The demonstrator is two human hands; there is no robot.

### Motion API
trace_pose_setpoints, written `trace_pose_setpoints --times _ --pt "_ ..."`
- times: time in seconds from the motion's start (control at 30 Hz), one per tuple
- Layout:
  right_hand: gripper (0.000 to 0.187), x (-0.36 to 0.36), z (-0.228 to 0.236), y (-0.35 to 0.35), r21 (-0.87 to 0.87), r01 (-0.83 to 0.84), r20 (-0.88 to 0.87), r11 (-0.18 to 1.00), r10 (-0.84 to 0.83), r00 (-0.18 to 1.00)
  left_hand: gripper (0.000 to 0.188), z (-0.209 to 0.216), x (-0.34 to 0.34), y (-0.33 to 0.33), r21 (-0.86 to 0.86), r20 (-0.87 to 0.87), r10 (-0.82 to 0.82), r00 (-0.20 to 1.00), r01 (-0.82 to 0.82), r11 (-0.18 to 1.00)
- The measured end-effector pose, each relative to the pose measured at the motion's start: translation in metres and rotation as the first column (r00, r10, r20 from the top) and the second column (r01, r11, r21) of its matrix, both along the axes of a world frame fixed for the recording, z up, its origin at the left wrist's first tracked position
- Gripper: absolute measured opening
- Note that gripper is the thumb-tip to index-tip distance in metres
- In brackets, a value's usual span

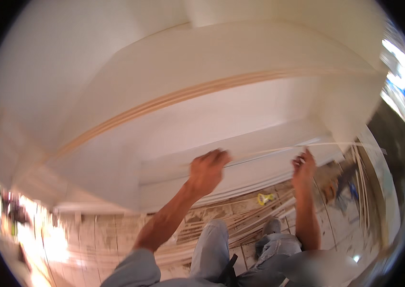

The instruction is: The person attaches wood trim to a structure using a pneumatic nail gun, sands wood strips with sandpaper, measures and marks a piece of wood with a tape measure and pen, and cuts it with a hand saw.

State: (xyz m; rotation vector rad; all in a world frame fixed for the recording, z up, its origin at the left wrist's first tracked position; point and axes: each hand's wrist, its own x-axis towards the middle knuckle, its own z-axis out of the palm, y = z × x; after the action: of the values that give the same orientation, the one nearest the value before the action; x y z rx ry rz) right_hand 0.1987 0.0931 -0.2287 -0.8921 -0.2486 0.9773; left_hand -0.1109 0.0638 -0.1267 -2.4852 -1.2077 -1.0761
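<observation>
My left hand [208, 171] is over the middle of the white cabinet's [279, 136] lower ledge, its fingers curled and somewhat blurred. From those fingers a thin pale strip [329, 143] runs rightward, past the cabinet's right side. Just below the strip is my right hand [304, 168], with bent fingers pressed together. A small whitish spot shows among them, too unclear to name. Whether the right fingertips also grip the strip cannot be made out.
A wood-coloured edge [173, 98] spans the cabinet above my hands. Long thin strips [240, 229] lie on the tiled floor around my feet, near a small yellow item [265, 198]. More strips [361, 186] lean at the right, beside a pale panel [385, 184].
</observation>
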Motion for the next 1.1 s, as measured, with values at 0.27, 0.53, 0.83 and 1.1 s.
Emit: trace_pose_setpoints --times 0.27,0.53,0.83,1.1 --pt "0.045 0.075 0.028 0.034 0.481 -0.262 0.110 0.837 0.239 0.965 0.005 0.075 0.000 -0.022 0.013 -0.056 -0.008 0.998 0.008 1.000" --pt "0.023 0.142 0.073 0.066 0.610 -0.219 0.086 0.762 0.211 0.974 0.029 0.103 -0.033 -0.055 0.553 0.318 0.050 0.947 -0.229 0.801" --pt "0.024 0.133 0.087 0.084 0.385 -0.182 0.161 0.905 0.128 0.979 0.055 0.074 -0.246 -0.082 0.009 0.944 -0.126 -0.306 -0.358 0.934" --pt "0.021 0.149 0.112 0.101 0.372 -0.263 0.246 0.890 0.179 0.953 0.037 0.109 -0.310 -0.086 0.216 0.893 -0.318 -0.318 -0.316 0.924"
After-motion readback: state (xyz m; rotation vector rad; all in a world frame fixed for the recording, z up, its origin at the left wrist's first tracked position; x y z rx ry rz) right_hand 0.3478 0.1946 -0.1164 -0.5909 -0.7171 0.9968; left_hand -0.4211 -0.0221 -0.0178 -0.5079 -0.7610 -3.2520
